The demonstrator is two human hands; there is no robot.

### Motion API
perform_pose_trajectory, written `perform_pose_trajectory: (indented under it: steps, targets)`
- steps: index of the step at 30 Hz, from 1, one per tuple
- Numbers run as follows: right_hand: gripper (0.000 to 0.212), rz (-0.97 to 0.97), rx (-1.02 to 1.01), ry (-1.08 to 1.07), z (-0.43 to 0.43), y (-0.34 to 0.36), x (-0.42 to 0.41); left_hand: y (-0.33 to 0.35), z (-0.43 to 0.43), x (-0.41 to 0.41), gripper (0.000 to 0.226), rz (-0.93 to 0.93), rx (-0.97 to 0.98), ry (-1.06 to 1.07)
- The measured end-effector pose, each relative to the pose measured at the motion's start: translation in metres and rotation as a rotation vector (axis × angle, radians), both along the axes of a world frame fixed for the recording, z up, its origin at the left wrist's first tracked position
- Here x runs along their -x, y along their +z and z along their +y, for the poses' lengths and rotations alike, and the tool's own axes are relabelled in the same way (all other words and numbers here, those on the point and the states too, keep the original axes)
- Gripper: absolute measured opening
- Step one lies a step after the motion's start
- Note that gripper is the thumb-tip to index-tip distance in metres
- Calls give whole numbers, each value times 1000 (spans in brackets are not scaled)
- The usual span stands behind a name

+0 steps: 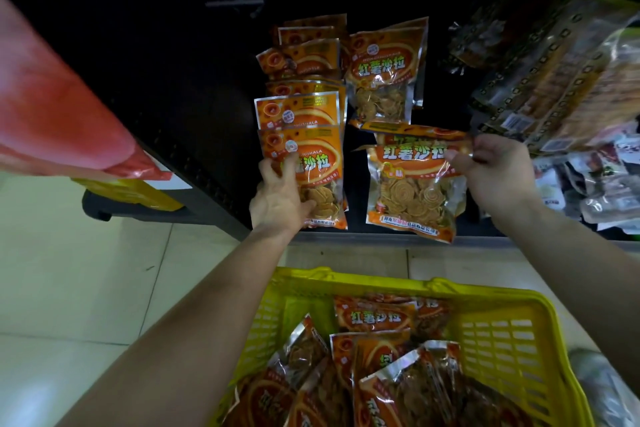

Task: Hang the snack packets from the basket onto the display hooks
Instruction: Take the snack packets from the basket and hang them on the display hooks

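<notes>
My right hand (pixel 491 170) pinches the top right corner of an orange snack packet (pixel 412 194) in front of the dark display panel. My left hand (pixel 280 194) grips the lower left of the front packet (pixel 311 163) in the left hanging column (pixel 301 80). Another orange packet (pixel 382 69) hangs further up in the right column. A yellow basket (pixel 498 333) below holds several more orange packets (pixel 377 319). Empty display hooks (pixel 242 0) jut out at the top.
Other snack bags (pixel 554 73) hang crowded on the right of the display. A red bag (pixel 62 121) fills the left edge. Pale floor tiles (pixel 86 270) lie left of the basket, beside a dark shelf base (pixel 194 170).
</notes>
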State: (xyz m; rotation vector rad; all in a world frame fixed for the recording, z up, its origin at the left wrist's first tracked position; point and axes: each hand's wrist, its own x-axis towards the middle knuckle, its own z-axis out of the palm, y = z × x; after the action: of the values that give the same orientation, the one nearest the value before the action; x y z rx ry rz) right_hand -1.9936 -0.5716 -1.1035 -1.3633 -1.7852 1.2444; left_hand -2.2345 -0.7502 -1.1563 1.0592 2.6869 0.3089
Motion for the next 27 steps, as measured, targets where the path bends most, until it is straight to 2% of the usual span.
perform_pose_trajectory:
  steps: [4, 6, 11, 15, 20, 25, 27]
  targets:
    - [38, 0, 28, 40, -8, 12, 0, 16, -15, -4, 85, -75, 9, 17]
    - [40, -17, 39, 66, -12, 16, 0, 24, -23, -6, 78, -133, 2, 32]
    - [9, -25, 34, 81, -19, 23, 4, 35, -33, -13, 48, -296, -153, 12]
    - [20, -14, 45, 52, -11, 22, 16, 46, -16, -22, 37, -434, -274, -27]
    - [8, 74, 90, -24, 28, 8, 53, 51, 18, -18, 29, -414, -367, -46]
    - [15, 206, 124, -75, 77, -5, 104, 50, 41, -2, 22, -477, -532, 1]
    - [7, 213, 85, -116, 91, -13, 119, 54, 47, 1, 19, -505, -580, 12]
